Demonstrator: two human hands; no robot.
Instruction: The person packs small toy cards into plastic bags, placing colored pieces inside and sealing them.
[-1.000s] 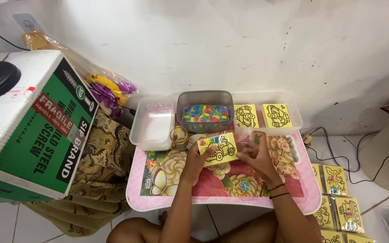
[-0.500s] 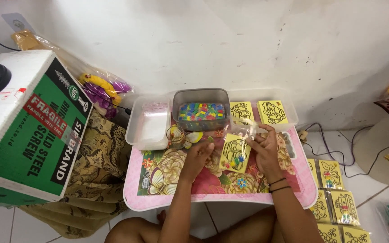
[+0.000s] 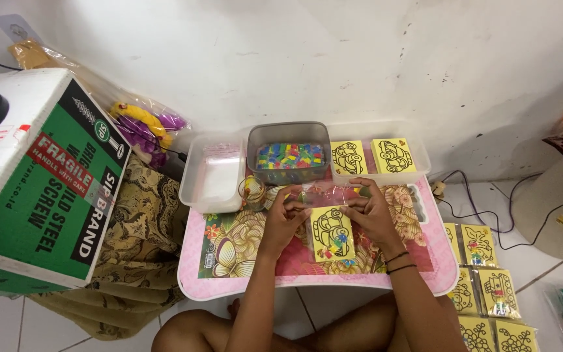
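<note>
We see both hands raised over the small pink floral-printed lap table [image 3: 229, 287]. The left hand [image 3: 286, 218] and the right hand [image 3: 367, 214] each pinch an upper corner of a clear plastic sleeve [image 3: 324, 195], fingers closed narrowly on its top edge. Inside the sleeve hangs a yellow card with a black car outline [image 3: 332, 233], a few small coloured pieces lying at its lower part; the card sits upright between the two hands, just above the tabletop.

Behind the hands stands a grey plastic tub of mixed coloured pieces [image 3: 290, 156]. To its left is a clear, shallow plastic container [image 3: 211, 176]; to its right, a clear tray [image 3: 418, 160] holds two more yellow outline cards [image 3: 369, 157]. A small glass [image 3: 253, 190] stands just beside the left hand. On the tiled floor at the right lie further packed yellow cards [image 3: 487, 293], and a large green-and-white cardboard box [image 3: 40, 189] stands at the left.

What we judge could go wrong: the sleeve is thin and slippery (its edges are hard to make out), so one pinch may slip and the card tilt, spilling the loose pieces onto the table. The left wrist is also near the glass, and a sideways sweep might knock it over.
</note>
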